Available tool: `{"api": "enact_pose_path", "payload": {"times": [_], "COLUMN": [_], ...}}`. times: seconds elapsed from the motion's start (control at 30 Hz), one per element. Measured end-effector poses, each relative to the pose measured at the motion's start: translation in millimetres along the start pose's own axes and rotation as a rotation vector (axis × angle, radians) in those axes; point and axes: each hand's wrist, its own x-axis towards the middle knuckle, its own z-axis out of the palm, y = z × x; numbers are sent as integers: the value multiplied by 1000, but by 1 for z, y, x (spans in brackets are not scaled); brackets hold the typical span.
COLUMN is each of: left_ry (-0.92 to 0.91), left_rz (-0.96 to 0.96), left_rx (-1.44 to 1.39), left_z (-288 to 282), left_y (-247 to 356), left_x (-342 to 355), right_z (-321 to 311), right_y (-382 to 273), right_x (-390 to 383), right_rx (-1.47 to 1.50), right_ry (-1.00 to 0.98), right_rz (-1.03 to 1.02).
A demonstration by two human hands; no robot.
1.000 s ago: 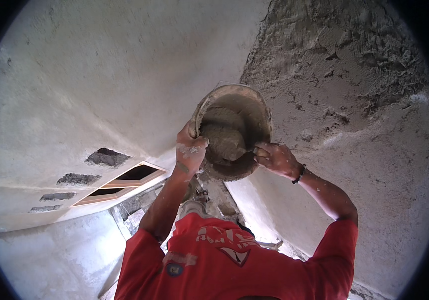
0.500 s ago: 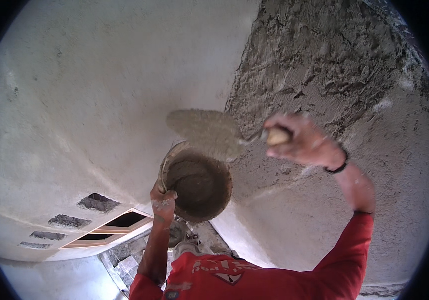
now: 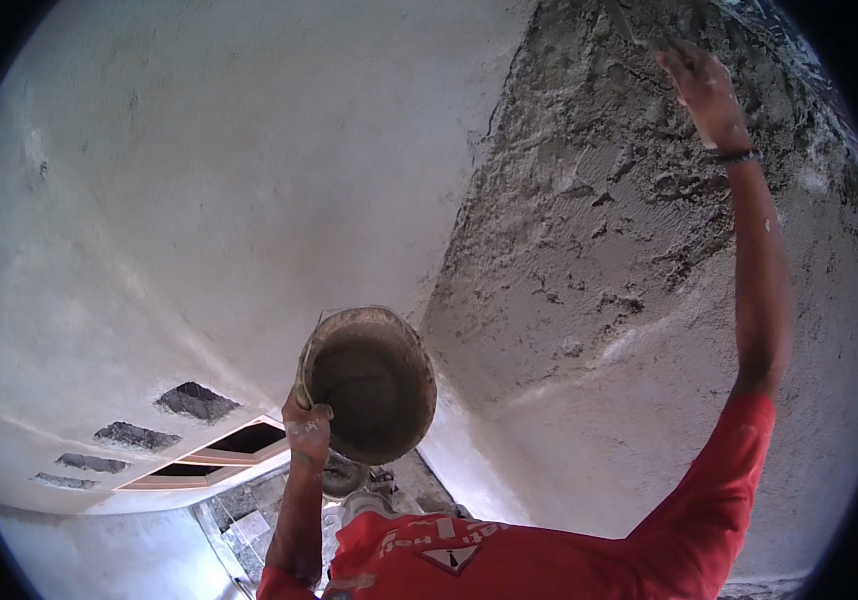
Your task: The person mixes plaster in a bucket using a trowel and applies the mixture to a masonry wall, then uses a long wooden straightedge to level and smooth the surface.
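My left hand (image 3: 307, 428) grips the rim of a mortar-crusted bucket (image 3: 420, 372) on its left side. Grey wet mortar (image 3: 354, 395) shows in the bucket's shadowed inside. High at the upper right, my right hand (image 3: 706, 92) is closed on a trowel (image 3: 624, 22), its arm stretched far out. The trowel's blade lies close to the rough mortar patch (image 3: 609, 160) and is hard to make out against it. Smears of mortar cling to both hands.
A smooth grey plastered wall (image 3: 249, 180) spreads across the left and meets the rough patch along a slanted edge. Lower left are several dark recesses (image 3: 197, 401) and a wood-framed opening (image 3: 249, 440). Below, a second bucket (image 3: 343, 478) stands on the littered floor.
My right hand has swung up and away with the trowel, from above the bucket to the rough patch. The bucket and my left hand have shifted slightly left and down.
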Motion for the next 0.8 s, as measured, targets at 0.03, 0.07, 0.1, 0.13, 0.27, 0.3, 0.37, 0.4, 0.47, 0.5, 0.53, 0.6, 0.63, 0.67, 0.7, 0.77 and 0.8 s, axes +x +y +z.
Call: {"api": "enact_pose_path", "payload": {"times": [0.03,0.07,0.1,0.13,0.27,0.3,0.37,0.4,0.47,0.5,0.53,0.6,0.63,0.67,0.7,0.77,0.8], "left_ry": [8,15,29,-5,-64,-75,-138,-153,-186,-203,-221,-213,-210,-210,-228,-261,-250], "left_rz": [-10,-18,-26,-20,20,30,20,70,93,78,64,15,-4,32,80,177,145], "left_rx": [-10,-19,-22,-33,-108,-142,-89,6,85,61,36,-25,-59,-22,42,169,95], "left_z": [-2,-2,-3,5,32,39,51,57,66,71,76,86,91,95,96,97,96], "left_y": [-2,-5,-7,-8,-1,2,10,13,17,22,26,34,36,37,37,40,39], "left_x": [-1,-2,-3,1,9,11,15,19,24,27,28,30,32,33,34,35,35], "right_z": [-3,0,5,11,65,78,108,130,152,158,162,172,176,179,181,181,179], "right_y": [-19,-36,-47,-49,-73,-90,-90,-81,-81,-83,-85,-95,-102,-108,-113,-117,-119], "right_x": [-11,-25,-40,-64,-168,-200,-247,-272,-303,-308,-315,-323,-326,-328,-330,-334,-337], "right_rx": [25,21,25,155,186,52,-109,-128,-148,-164,-180,-17,60,131,203,333,391], "right_ry": [-33,-206,-381,-503,-903,-841,-597,-416,-284,-330,-377,-631,-752,-872,-990,-1072,-1039], "right_rz": [80,123,162,101,-389,-431,-596,-713,-817,-816,-814,-629,-534,-436,-336,-186,-140]}}
